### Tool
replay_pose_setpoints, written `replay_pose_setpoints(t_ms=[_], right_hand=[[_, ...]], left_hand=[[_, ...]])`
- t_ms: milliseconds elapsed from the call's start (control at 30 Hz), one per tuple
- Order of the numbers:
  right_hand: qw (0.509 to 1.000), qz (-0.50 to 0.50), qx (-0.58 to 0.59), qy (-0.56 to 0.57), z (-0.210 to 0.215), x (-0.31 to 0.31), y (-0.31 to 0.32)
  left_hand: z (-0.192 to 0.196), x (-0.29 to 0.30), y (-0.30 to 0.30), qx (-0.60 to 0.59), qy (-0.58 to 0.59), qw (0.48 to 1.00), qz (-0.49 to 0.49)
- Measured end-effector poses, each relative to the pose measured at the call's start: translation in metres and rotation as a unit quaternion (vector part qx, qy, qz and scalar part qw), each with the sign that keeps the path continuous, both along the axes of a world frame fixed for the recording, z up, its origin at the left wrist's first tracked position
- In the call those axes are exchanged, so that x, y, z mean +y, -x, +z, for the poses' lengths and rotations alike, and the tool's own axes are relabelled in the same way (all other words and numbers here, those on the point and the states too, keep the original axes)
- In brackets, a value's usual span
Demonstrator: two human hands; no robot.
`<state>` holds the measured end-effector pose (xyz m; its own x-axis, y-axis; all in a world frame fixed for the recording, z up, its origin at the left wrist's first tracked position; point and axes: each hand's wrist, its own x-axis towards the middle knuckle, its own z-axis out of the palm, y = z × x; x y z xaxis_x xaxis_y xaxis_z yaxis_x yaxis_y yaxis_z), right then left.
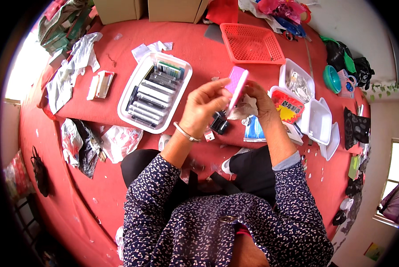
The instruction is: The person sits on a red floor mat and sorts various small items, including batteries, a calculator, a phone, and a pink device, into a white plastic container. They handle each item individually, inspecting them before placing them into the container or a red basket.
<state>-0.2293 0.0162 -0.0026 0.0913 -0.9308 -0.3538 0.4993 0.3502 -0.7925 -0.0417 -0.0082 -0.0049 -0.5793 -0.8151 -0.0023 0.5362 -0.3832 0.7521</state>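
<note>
Holds pink case in left hand between thumb and fingers, raised over the red sheet at mid-scene. Grasps crumpled whitish cloth in right hand, just beside the case; cannot confirm contact of right fingers with case. Notes white tub of flat boxes to the left, red basket on the far side, right of centre.
</note>
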Motion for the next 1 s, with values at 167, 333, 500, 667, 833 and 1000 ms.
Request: replay_pose_setpoints(t_ms=[167, 333, 500, 667, 833, 1000], right_hand=[[0.981, 0.120, -0.103, 0.116, -0.017, -0.007, -0.010], [0.979, 0.103, -0.134, 0.117, -0.026, -0.002, -0.019], [0.978, 0.080, -0.170, 0.089, -0.036, 0.001, -0.020], [0.969, 0.093, -0.129, 0.188, -0.049, 0.002, -0.013], [0.994, 0.010, -0.074, 0.080, -0.028, 0.003, -0.034], [0.976, 0.086, -0.092, 0.178, -0.054, 0.001, -0.025]], left_hand=[[0.013, 0.020, 0.005, -0.202, 0.260, 0.940, 0.090], [0.015, 0.024, 0.002, -0.249, 0.288, 0.913, 0.148], [0.016, 0.025, 0.006, -0.249, 0.380, 0.864, 0.218], [0.018, 0.022, 0.002, -0.263, 0.357, 0.859, 0.258], [0.013, 0.017, 0.000, -0.322, 0.357, 0.831, 0.280], [0.023, 0.004, -0.005, -0.327, 0.380, 0.824, 0.264]])
